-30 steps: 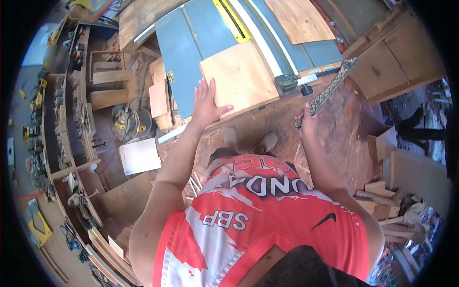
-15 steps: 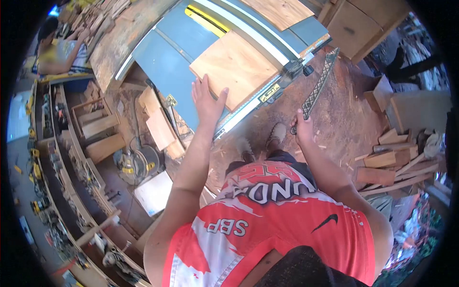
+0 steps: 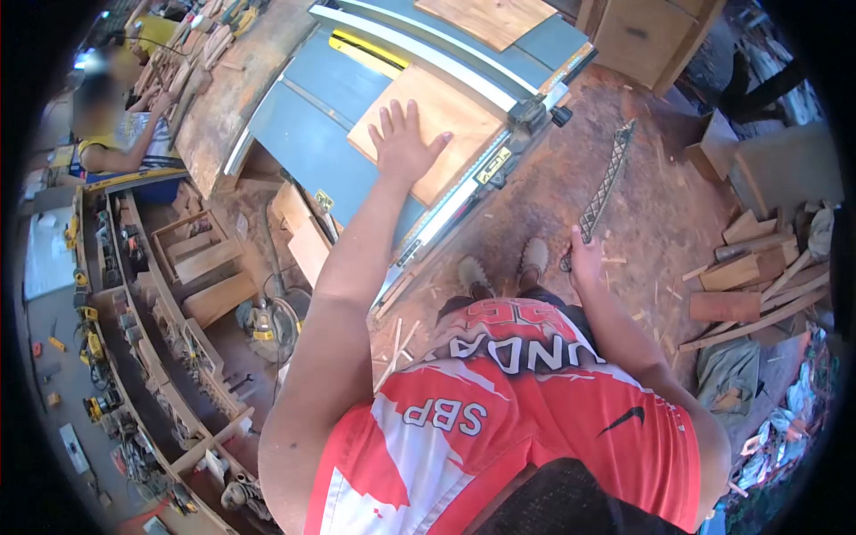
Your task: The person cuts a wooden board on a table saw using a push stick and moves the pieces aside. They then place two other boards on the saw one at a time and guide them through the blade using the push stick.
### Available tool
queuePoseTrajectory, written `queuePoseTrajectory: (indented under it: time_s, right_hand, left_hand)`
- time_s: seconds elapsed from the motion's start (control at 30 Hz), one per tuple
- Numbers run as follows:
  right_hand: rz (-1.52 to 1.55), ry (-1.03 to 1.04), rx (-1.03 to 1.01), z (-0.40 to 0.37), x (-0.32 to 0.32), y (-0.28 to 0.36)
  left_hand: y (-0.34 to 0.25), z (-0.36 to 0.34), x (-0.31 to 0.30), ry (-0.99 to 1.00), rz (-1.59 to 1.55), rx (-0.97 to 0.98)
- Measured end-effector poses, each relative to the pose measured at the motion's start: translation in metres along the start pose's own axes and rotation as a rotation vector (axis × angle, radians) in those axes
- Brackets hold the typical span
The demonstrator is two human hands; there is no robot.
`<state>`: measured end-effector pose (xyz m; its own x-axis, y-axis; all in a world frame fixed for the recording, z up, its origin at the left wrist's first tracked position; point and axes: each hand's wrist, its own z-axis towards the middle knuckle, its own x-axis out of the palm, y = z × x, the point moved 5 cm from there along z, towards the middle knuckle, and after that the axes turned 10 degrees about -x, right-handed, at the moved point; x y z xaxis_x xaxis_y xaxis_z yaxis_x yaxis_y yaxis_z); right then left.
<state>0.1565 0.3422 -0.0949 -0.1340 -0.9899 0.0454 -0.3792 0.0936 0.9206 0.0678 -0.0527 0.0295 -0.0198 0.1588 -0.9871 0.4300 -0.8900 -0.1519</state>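
1. My left grip (image 3: 408,152) is wide: palm down, fingers spread, nothing clasped, lying flat on the square wooden board (image 3: 468,120).
2. That board lies on the blue counter (image 3: 303,125), turned at an angle, with one corner close to the yellow insert (image 3: 370,53). Its far side runs along the pale rail (image 3: 464,82), though I can't tell whether they touch.
3. My right grip (image 3: 586,259) is closed around the lower end of a long, patterned stick (image 3: 609,178). The stick slants up and to the right over the floor (image 3: 553,178), apart from the counter; a short dark end shows beside the curled fingers.
4. Beyond the rail I have a second wooden board (image 3: 490,20) on the counter, well apart from both grips. A black knob (image 3: 561,116) sits at the rail's near end.
5. Over at my far left, another person (image 3: 125,143) is beside a heap of wood strips (image 3: 201,53).
6. To my right, offcuts (image 3: 753,267) are piled on the floor; to my left stands a long shelf unit (image 3: 160,312) holding tools.
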Motion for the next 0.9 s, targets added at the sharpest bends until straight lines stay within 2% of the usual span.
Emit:
queuePoseTrajectory:
  time_s: [0.13, 0.43, 0.5, 0.53, 0.57, 0.63, 0.7, 0.73, 0.77, 0.83, 0.9]
  right_hand:
    - [0.118, 0.050, 0.054, 0.037, 0.000, -0.002]
    - [0.009, 0.218, 0.062, 0.067, 0.004, 0.005]
    - [0.050, 0.208, 0.115, 0.066, 0.002, 0.004]
    - [0.055, 0.214, 0.114, 0.067, 0.000, 0.008]
    - [0.036, 0.228, 0.111, 0.066, -0.002, 0.012]
    - [0.011, 0.240, 0.121, 0.065, -0.009, 0.011]
    - [-0.015, 0.309, 0.090, 0.069, -0.015, 0.004]
    - [-0.030, 0.308, 0.113, 0.068, -0.017, -0.003]
    - [0.037, 0.328, 0.142, 0.069, -0.011, -0.009]
    - [0.124, 0.368, 0.205, 0.073, 0.008, -0.031]
    - [0.186, 0.413, 0.253, 0.068, 0.037, -0.046]
  left_hand:
    - [-0.011, -0.015, 0.001, 0.023, 0.050, -0.014]
    - [-0.003, -0.016, -0.006, 0.014, 0.079, -0.009]
    - [0.021, -0.020, -0.007, -0.042, -0.185, 0.132]
    - [0.032, -0.030, -0.011, -0.154, -0.229, 0.068]
    - [0.034, -0.040, -0.013, -0.160, -0.222, 0.068]
    - [0.058, -0.060, -0.009, -0.183, -0.552, -0.249]
    - [0.064, -0.062, 0.010, -0.125, -0.432, -0.274]
    - [0.062, -0.063, 0.012, -0.161, -0.395, -0.306]
    - [0.059, -0.066, 0.014, -0.198, -0.357, -0.338]
    - [0.067, -0.067, 0.013, -0.123, -0.362, -0.341]
    - [0.079, -0.064, 0.015, -0.077, -0.404, -0.186]
